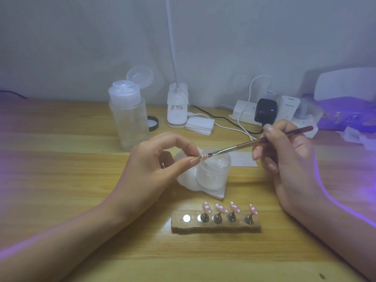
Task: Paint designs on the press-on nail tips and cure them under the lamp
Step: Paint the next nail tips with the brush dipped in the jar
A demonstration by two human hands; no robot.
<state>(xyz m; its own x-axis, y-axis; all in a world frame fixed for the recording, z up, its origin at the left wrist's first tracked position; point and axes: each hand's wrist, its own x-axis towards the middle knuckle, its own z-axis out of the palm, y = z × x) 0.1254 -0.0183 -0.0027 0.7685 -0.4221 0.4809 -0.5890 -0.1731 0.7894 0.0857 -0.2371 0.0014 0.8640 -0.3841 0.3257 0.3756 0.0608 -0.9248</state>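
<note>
Four pink nail tips (pixel 230 208) in a row, each one dotted white. The lone tip (pixel 204 156) is pink too, with white marks. The brush (pixel 254 142) shows a reddish-brown handle and a silver ferrule. The holder (pixel 215 225) is rough brown with silver discs. Pale wood grain runs across the table (pixel 61 159), washed violet near the white lamp (pixel 345 84).

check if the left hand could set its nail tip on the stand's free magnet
Probably yes: the left hand pinches the nail tip near the stand, and the bare magnet at its left end has nothing over it.
</note>
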